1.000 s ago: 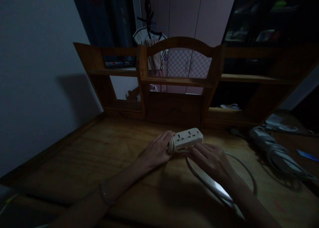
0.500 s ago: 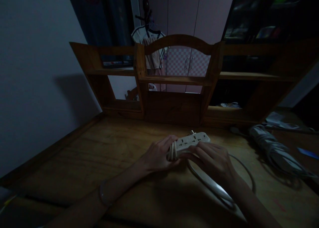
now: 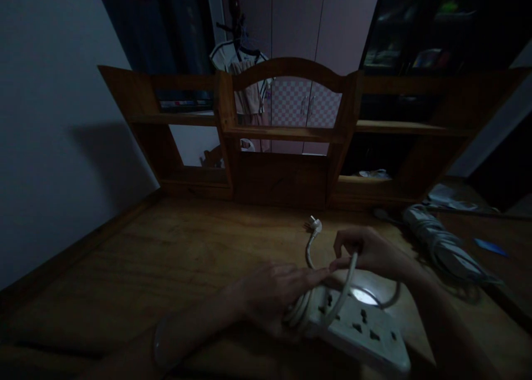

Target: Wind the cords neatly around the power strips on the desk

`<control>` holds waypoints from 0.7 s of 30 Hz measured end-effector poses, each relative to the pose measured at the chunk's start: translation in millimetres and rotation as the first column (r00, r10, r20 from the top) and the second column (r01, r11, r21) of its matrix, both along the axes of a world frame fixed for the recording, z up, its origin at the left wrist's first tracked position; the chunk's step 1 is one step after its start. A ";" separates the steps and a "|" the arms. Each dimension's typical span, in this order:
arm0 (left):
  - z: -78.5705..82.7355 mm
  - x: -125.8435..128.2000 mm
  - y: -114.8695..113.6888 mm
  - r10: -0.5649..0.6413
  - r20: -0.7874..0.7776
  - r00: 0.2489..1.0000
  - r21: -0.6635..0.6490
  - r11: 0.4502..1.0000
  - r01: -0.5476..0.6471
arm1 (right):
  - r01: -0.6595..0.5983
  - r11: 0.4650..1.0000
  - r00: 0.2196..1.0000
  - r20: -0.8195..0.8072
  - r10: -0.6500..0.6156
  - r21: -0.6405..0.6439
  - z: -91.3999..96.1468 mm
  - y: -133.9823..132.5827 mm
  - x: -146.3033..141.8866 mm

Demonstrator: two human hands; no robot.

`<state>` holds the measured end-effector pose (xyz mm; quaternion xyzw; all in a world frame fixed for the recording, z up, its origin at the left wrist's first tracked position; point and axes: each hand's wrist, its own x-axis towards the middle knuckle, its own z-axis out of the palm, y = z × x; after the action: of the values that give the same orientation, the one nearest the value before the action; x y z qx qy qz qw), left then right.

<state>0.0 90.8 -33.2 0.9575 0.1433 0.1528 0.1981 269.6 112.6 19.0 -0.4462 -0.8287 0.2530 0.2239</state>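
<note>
A white power strip (image 3: 359, 330) lies near me on the wooden desk (image 3: 166, 258), its cord wound round its left end. My left hand (image 3: 276, 294) is wrapped round that end, over the coils. Just beyond it my right hand (image 3: 369, 250) pinches the white cord (image 3: 344, 291) and holds a loop of it up over the strip. The cord's plug (image 3: 315, 225) lies on the desk behind both hands.
A wooden shelf unit (image 3: 286, 131) stands along the back of the desk. To the right lies another bundled power strip (image 3: 440, 244) with its cable. The wall (image 3: 54, 119) is at the left. The room is dim.
The power strip has been pulled toward me and turned. My right hand has lifted off it and now holds a loop of cord above. The plug end has come into view.
</note>
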 end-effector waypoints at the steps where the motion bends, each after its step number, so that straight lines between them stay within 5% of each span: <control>1: -1.5 -0.1 -0.8 -0.014 0.036 0.999 -0.013 1.000 0.014 | -0.049 0.995 0.997 -0.057 0.044 -0.088 0.9 0.8 0.0; 5: -8.7 -4.8 0.5 -0.028 0.193 0.981 -0.048 0.998 0.038 | -0.272 0.904 0.943 -0.279 0.182 -0.331 3.2 3.9 1.3; 9: -9.9 -7.5 1.1 -0.077 0.259 0.963 -0.054 0.994 0.094 | -0.435 0.815 0.846 -0.484 0.225 -0.383 -4.7 9.4 -1.9; 15: -7.8 -7.7 -0.5 -0.074 0.333 0.940 -0.004 0.997 0.080 | -0.262 0.896 0.876 -0.478 0.065 -0.358 -27.0 14.3 -29.1; 18: -7.1 -9.4 1.1 0.034 0.414 0.910 0.004 0.999 -0.039 | -0.157 0.934 0.930 -0.365 0.032 -0.320 -33.3 16.1 -35.2; 21: -6.2 -12.3 5.1 0.181 0.475 0.861 -0.023 0.981 -0.193 | -0.066 0.989 0.964 -0.266 0.029 -0.131 -38.6 20.7 -32.2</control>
<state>-12.3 95.9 -39.4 0.8749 0.1805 0.4028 0.1991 237.5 133.3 -19.6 -0.4033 -0.7823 0.3725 0.2943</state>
